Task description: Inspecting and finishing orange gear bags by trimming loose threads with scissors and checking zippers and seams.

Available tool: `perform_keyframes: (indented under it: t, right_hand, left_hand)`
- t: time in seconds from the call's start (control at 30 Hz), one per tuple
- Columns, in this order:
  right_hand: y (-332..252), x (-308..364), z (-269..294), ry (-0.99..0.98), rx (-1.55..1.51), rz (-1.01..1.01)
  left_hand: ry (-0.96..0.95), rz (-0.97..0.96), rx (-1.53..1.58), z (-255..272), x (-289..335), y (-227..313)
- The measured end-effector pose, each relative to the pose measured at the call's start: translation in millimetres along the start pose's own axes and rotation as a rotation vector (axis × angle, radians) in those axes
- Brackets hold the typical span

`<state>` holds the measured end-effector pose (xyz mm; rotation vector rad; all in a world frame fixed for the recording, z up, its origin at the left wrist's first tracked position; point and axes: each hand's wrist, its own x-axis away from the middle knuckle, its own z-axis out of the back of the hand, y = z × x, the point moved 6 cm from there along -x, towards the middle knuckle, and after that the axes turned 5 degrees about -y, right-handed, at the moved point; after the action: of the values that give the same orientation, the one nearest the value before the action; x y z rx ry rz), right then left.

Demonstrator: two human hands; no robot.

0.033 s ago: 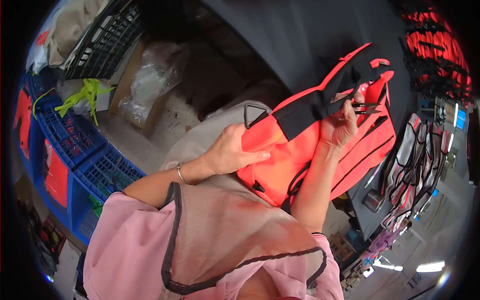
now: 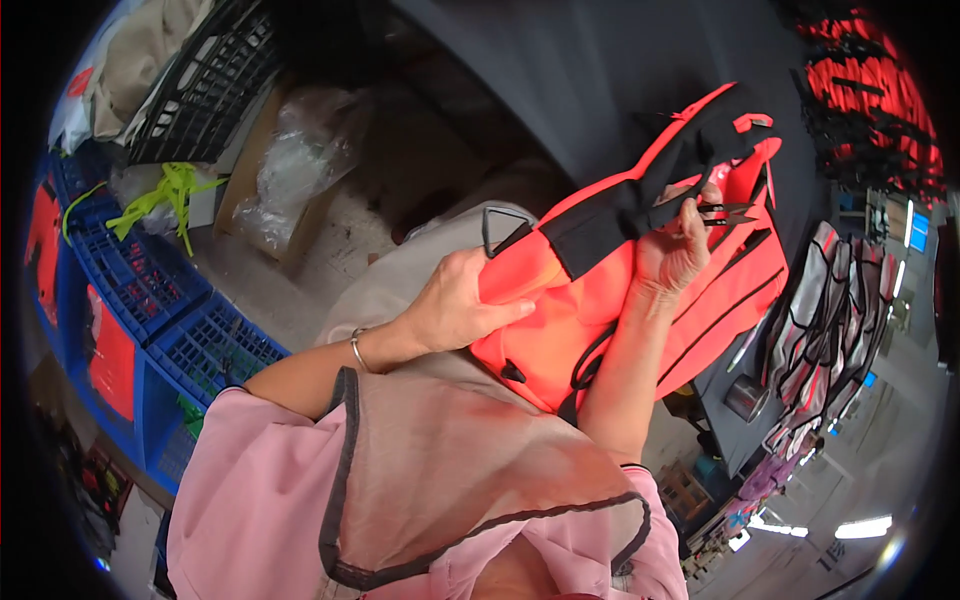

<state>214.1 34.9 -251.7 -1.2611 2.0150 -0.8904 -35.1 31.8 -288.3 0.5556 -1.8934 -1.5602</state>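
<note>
A bright orange-red bag (image 2: 600,325) with black trim lies across my lap and against the dark table, tilted up to the right. My left hand (image 2: 455,305) grips its near left edge, thumb on top. A black triangular ring (image 2: 505,226) stands beside my left fingers. My right hand (image 2: 675,245) is closed around small dark scissors (image 2: 728,214), whose pointed blades stick out to the right over the bag. Black strap fabric (image 2: 597,225) runs between my hands and bunches up at my right fingers, partly hiding them.
The dark table (image 2: 560,90) reaches away behind the bag. On the left stand blue plastic crates (image 2: 140,270) and a black crate (image 2: 205,85); plastic film (image 2: 300,150) lies in a carton. Orange-and-black pieces (image 2: 870,100) are piled at far right, near grey-white pieces with dark edging (image 2: 825,330).
</note>
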Motion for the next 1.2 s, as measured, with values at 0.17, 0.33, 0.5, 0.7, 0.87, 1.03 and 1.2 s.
perform_keyframes:
  t: [0.17, 0.33, 0.5, 0.7, 0.87, 1.03, 1.2]
  right_hand:
    - [2, 5, 5, -0.060, -0.075, 0.001]
    - [3, 10, 15, -0.023, -0.107, 0.021]
    - [10, 9, 27, 0.028, -0.145, 0.015]
    - [2, 8, 14, 0.194, 0.034, 0.002]
    - [-1, 8, 8, 0.288, 0.118, -0.080]
    - [-46, 21, -25, 0.202, 0.325, -0.285]
    - [-142, 63, 22, 0.410, 0.393, -0.011]
  left_hand:
    - [0.110, -0.136, -0.178, -5, 7, 13]
    - [0.133, -0.235, -0.241, -9, 11, 29]
    - [0.143, -0.264, -0.236, -9, 11, 30]
    - [0.120, -0.308, -0.256, -10, 8, 30]
    - [0.133, -0.263, -0.272, -9, 6, 28]
    - [0.090, 0.079, 0.111, 22, 4, -27]
    - [0.139, 0.094, 0.389, 52, 3, -21]
